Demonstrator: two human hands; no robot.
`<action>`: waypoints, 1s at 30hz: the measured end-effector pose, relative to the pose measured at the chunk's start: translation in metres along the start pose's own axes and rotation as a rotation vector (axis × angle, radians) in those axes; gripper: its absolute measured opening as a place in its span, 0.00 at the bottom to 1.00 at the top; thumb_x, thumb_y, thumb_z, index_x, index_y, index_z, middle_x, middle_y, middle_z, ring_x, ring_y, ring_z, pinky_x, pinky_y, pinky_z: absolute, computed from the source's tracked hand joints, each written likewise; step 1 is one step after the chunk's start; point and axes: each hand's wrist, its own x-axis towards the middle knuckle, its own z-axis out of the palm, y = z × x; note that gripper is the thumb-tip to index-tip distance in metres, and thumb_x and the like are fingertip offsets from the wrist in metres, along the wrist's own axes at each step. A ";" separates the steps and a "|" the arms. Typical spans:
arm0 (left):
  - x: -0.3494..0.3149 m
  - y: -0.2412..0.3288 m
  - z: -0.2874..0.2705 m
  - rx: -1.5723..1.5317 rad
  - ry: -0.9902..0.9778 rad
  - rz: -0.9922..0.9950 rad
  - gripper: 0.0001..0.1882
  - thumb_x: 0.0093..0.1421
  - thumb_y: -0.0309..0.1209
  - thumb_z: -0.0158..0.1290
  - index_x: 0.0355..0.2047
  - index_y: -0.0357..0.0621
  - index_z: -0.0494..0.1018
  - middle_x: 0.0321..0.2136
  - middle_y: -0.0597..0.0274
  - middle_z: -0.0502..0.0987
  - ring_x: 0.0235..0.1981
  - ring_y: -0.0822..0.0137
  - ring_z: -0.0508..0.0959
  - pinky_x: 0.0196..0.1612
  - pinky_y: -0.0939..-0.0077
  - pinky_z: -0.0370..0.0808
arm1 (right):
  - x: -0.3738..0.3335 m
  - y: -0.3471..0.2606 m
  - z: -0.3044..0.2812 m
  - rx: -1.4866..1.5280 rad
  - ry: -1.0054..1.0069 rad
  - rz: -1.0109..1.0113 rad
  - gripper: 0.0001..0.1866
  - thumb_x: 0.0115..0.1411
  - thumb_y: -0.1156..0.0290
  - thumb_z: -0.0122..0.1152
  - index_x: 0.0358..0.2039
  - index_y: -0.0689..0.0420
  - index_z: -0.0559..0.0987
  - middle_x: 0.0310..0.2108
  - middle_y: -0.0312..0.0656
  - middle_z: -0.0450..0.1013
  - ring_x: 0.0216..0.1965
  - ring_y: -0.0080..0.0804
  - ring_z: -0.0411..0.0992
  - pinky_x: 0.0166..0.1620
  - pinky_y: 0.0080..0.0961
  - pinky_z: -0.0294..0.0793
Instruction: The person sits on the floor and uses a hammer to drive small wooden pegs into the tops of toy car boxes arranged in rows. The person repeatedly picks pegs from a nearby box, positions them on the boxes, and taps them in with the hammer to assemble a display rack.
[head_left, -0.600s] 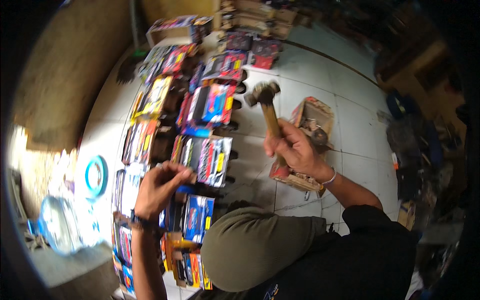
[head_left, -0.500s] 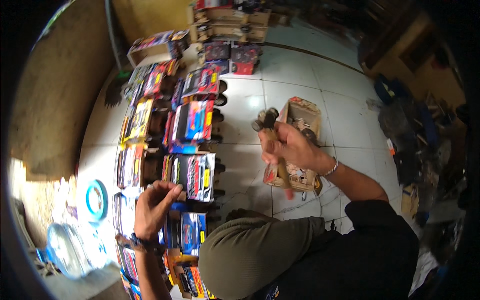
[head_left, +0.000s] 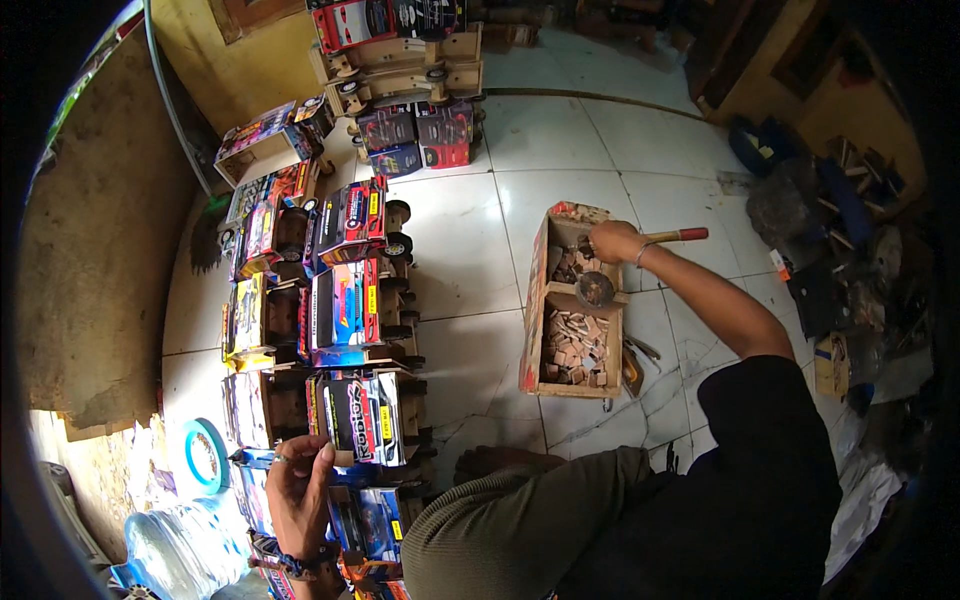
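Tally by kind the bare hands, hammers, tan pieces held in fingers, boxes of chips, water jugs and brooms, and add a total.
Hands: 2 (left hand, right hand)
Hammer: 1, mostly its handle showing
Tan piece: 1
Box of chips: 1
Water jug: 1
Broom: 1
Total: 7

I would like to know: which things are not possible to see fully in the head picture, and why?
All in the head view:
Right hand: fingertips hidden by the hand itself.
Wooden handle: far part hidden behind the right hand.
Pale small piece: one end hidden by the left hand.
Round container: contents too small and dark to identify.
Lowest toy trucks: cut off by the lower edge.
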 end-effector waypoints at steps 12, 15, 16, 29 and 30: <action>-0.004 -0.005 -0.009 -0.013 0.017 -0.040 0.09 0.67 0.28 0.56 0.42 0.36 0.74 0.34 0.63 0.76 0.35 0.74 0.74 0.41 0.80 0.70 | 0.022 -0.015 0.028 -0.142 0.132 0.013 0.06 0.47 0.75 0.67 0.28 0.58 0.85 0.34 0.51 0.80 0.39 0.45 0.81 0.39 0.39 0.81; -0.003 -0.008 -0.011 0.020 0.011 -0.042 0.09 0.67 0.29 0.55 0.43 0.36 0.74 0.34 0.64 0.76 0.35 0.75 0.73 0.41 0.80 0.69 | 0.023 -0.012 0.033 -0.145 0.124 0.008 0.10 0.50 0.75 0.62 0.34 0.55 0.84 0.32 0.51 0.80 0.39 0.45 0.80 0.38 0.38 0.80; -0.002 -0.009 -0.012 0.041 0.006 -0.034 0.09 0.68 0.30 0.55 0.43 0.37 0.74 0.34 0.65 0.77 0.35 0.76 0.72 0.40 0.81 0.69 | 0.023 -0.011 0.036 -0.152 0.154 -0.001 0.11 0.52 0.76 0.60 0.36 0.55 0.84 0.32 0.50 0.80 0.39 0.45 0.80 0.38 0.38 0.79; -0.009 -0.005 -0.018 0.051 -0.002 -0.103 0.10 0.67 0.29 0.56 0.43 0.35 0.74 0.35 0.62 0.77 0.37 0.73 0.74 0.43 0.79 0.71 | 0.020 0.011 0.049 -0.228 0.310 -0.152 0.07 0.55 0.74 0.56 0.32 0.53 0.83 0.29 0.48 0.79 0.35 0.45 0.79 0.37 0.41 0.78; -0.008 -0.004 -0.018 0.010 -0.020 -0.110 0.10 0.66 0.29 0.56 0.43 0.35 0.74 0.36 0.62 0.77 0.38 0.73 0.75 0.43 0.78 0.71 | 0.021 0.011 0.048 -0.223 0.327 -0.162 0.07 0.54 0.74 0.58 0.32 0.54 0.83 0.29 0.48 0.79 0.35 0.46 0.79 0.37 0.41 0.78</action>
